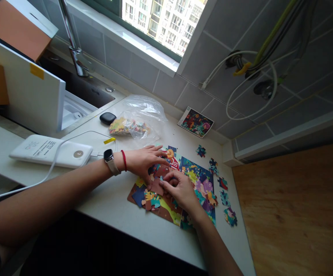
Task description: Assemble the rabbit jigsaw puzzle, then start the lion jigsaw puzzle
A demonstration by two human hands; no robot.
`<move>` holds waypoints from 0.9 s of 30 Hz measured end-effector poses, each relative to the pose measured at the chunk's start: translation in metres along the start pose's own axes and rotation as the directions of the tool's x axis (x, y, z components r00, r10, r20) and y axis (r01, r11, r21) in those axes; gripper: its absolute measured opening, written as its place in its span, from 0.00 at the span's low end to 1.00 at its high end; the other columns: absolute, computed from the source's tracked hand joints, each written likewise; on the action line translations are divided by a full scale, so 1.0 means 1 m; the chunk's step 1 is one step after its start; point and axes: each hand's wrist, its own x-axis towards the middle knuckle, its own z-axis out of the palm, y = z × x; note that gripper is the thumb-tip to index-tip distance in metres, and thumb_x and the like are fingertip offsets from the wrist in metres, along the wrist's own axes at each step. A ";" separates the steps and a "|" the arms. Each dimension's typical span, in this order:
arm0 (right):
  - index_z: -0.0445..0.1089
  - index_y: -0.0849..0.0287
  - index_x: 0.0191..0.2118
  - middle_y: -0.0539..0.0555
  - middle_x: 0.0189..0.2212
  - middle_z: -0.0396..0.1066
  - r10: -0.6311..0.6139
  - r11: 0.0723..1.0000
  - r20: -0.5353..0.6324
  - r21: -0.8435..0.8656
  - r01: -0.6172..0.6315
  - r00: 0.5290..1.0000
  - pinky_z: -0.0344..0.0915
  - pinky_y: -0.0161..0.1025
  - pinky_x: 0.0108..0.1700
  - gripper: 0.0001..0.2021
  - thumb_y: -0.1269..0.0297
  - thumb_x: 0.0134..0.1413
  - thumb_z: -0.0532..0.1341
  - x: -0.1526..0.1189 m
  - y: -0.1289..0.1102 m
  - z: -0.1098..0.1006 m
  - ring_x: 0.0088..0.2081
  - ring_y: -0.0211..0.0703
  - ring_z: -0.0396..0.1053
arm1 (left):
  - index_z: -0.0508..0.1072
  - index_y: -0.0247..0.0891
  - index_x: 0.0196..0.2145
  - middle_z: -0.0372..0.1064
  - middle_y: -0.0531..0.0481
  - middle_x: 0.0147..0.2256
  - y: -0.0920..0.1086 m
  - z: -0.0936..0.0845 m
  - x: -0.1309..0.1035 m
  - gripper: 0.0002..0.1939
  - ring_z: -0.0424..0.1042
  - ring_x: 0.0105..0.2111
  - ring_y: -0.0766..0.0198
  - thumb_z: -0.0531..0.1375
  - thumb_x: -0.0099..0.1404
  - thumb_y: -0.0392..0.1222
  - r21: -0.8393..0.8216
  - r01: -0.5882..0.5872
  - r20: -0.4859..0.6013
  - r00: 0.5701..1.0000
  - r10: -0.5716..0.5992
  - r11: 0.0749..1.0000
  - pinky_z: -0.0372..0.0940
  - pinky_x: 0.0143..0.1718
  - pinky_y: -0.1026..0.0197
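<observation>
A partly assembled jigsaw puzzle (197, 176) lies on the white counter, its right side a dark, colourful sea scene. Over its upper left part my left hand (146, 161) is spread, palm down, fingers apart, with the thumb near a brown puzzle piece. My right hand (182, 189) pinches a brown puzzle piece (156, 186) at its edge, thumb against forefinger. Loose puzzle pieces, one with a yellow and teal pattern (152, 200) and a blue one (139, 196), lie at the puzzle's lower left. What sits under my hands is hidden.
Several loose pieces (230, 216) line the counter's right side. A picture card (196, 122) leans at the wall. Behind my left hand are a clear bag of pieces (130, 126), a black case (107, 118) and a white power bank (51, 150) with a cable. A sink (97, 90) is beyond.
</observation>
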 end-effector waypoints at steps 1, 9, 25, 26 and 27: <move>0.73 0.56 0.29 0.52 0.31 0.74 -0.029 0.999 -0.020 -0.042 0.028 0.999 0.65 0.35 0.27 0.10 0.58 0.53 0.71 0.000 -0.001 0.002 0.27 0.38 0.70 | 0.70 0.47 0.65 0.59 0.36 0.69 -0.001 -0.002 -0.001 0.50 0.55 0.68 0.27 0.79 0.48 0.57 -0.001 0.007 0.005 1.000 -0.007 1.000 0.50 0.68 0.30; 0.74 0.56 0.27 0.50 0.32 0.72 -0.114 0.982 -0.036 -0.158 0.107 0.993 0.66 0.36 0.31 0.09 0.63 0.54 0.71 -0.002 -0.009 0.007 0.25 0.36 0.65 | 0.70 0.46 0.66 0.56 0.35 0.71 -0.002 -0.003 -0.001 0.49 0.54 0.69 0.28 0.79 0.49 0.56 -0.026 -0.013 0.037 0.999 0.014 1.000 0.49 0.68 0.30; 0.78 0.56 0.34 0.51 0.35 0.73 -0.105 0.981 -0.035 -0.168 0.097 0.994 0.65 0.36 0.32 0.03 0.65 0.54 0.71 -0.005 -0.011 0.011 0.25 0.35 0.64 | 0.69 0.51 0.67 0.52 0.38 0.73 -0.009 -0.005 -0.004 0.51 0.51 0.70 0.27 0.80 0.47 0.55 -0.094 0.012 0.079 0.997 -0.005 0.996 0.51 0.68 0.29; 0.78 0.56 0.34 0.51 0.35 0.73 -0.105 0.981 -0.035 -0.167 0.097 0.994 0.65 0.36 0.31 0.03 0.65 0.54 0.70 -0.005 -0.011 0.011 0.25 0.35 0.64 | 0.69 0.51 0.66 0.52 0.37 0.72 -0.008 -0.005 -0.004 0.51 0.51 0.70 0.26 0.80 0.47 0.55 -0.093 0.016 0.085 0.996 -0.008 0.996 0.51 0.68 0.28; 0.79 0.56 0.34 0.51 0.35 0.73 -0.105 0.981 -0.036 -0.168 0.097 0.994 0.64 0.36 0.30 0.03 0.65 0.54 0.70 -0.005 -0.012 0.011 0.25 0.35 0.64 | 0.70 0.51 0.66 0.52 0.37 0.72 -0.007 -0.005 -0.004 0.50 0.51 0.70 0.26 0.80 0.47 0.54 -0.091 0.018 0.087 0.996 -0.010 0.996 0.51 0.67 0.27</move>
